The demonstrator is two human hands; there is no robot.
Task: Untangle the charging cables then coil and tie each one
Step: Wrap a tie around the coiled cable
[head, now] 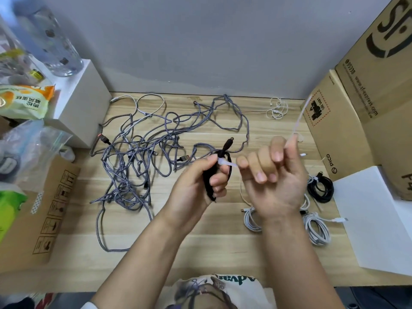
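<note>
The left hand (200,179) curled its grip round a coiled black cable (219,161), thumb and forefinger pinching the white cable tie (225,163) wrapped across the bundle. Just right of it, the right hand (274,175) had its fingers folded, thumb and forefinger nipping the tie's long free tail (299,118), which ran up and away from that grip. Both hands were held above the worktop (200,253).

The step in hand looked to be the tying of this one coil: the tie was looped but seemingly not yet cinched. The next move would call for a steady pull on the tail while the left grip kept the coil from springing loose.

Beyond the left grip, to its left and farther away, lay the tangle of grey braided cables (138,166), with a pale cable (147,103) looped at its far edge; how many strands made it up could not be told. Below and right of the right grip lay three finished coils: one black (321,189) and two white (253,217) (317,229). A small white wire (277,109) sat beyond the right grip.
</note>
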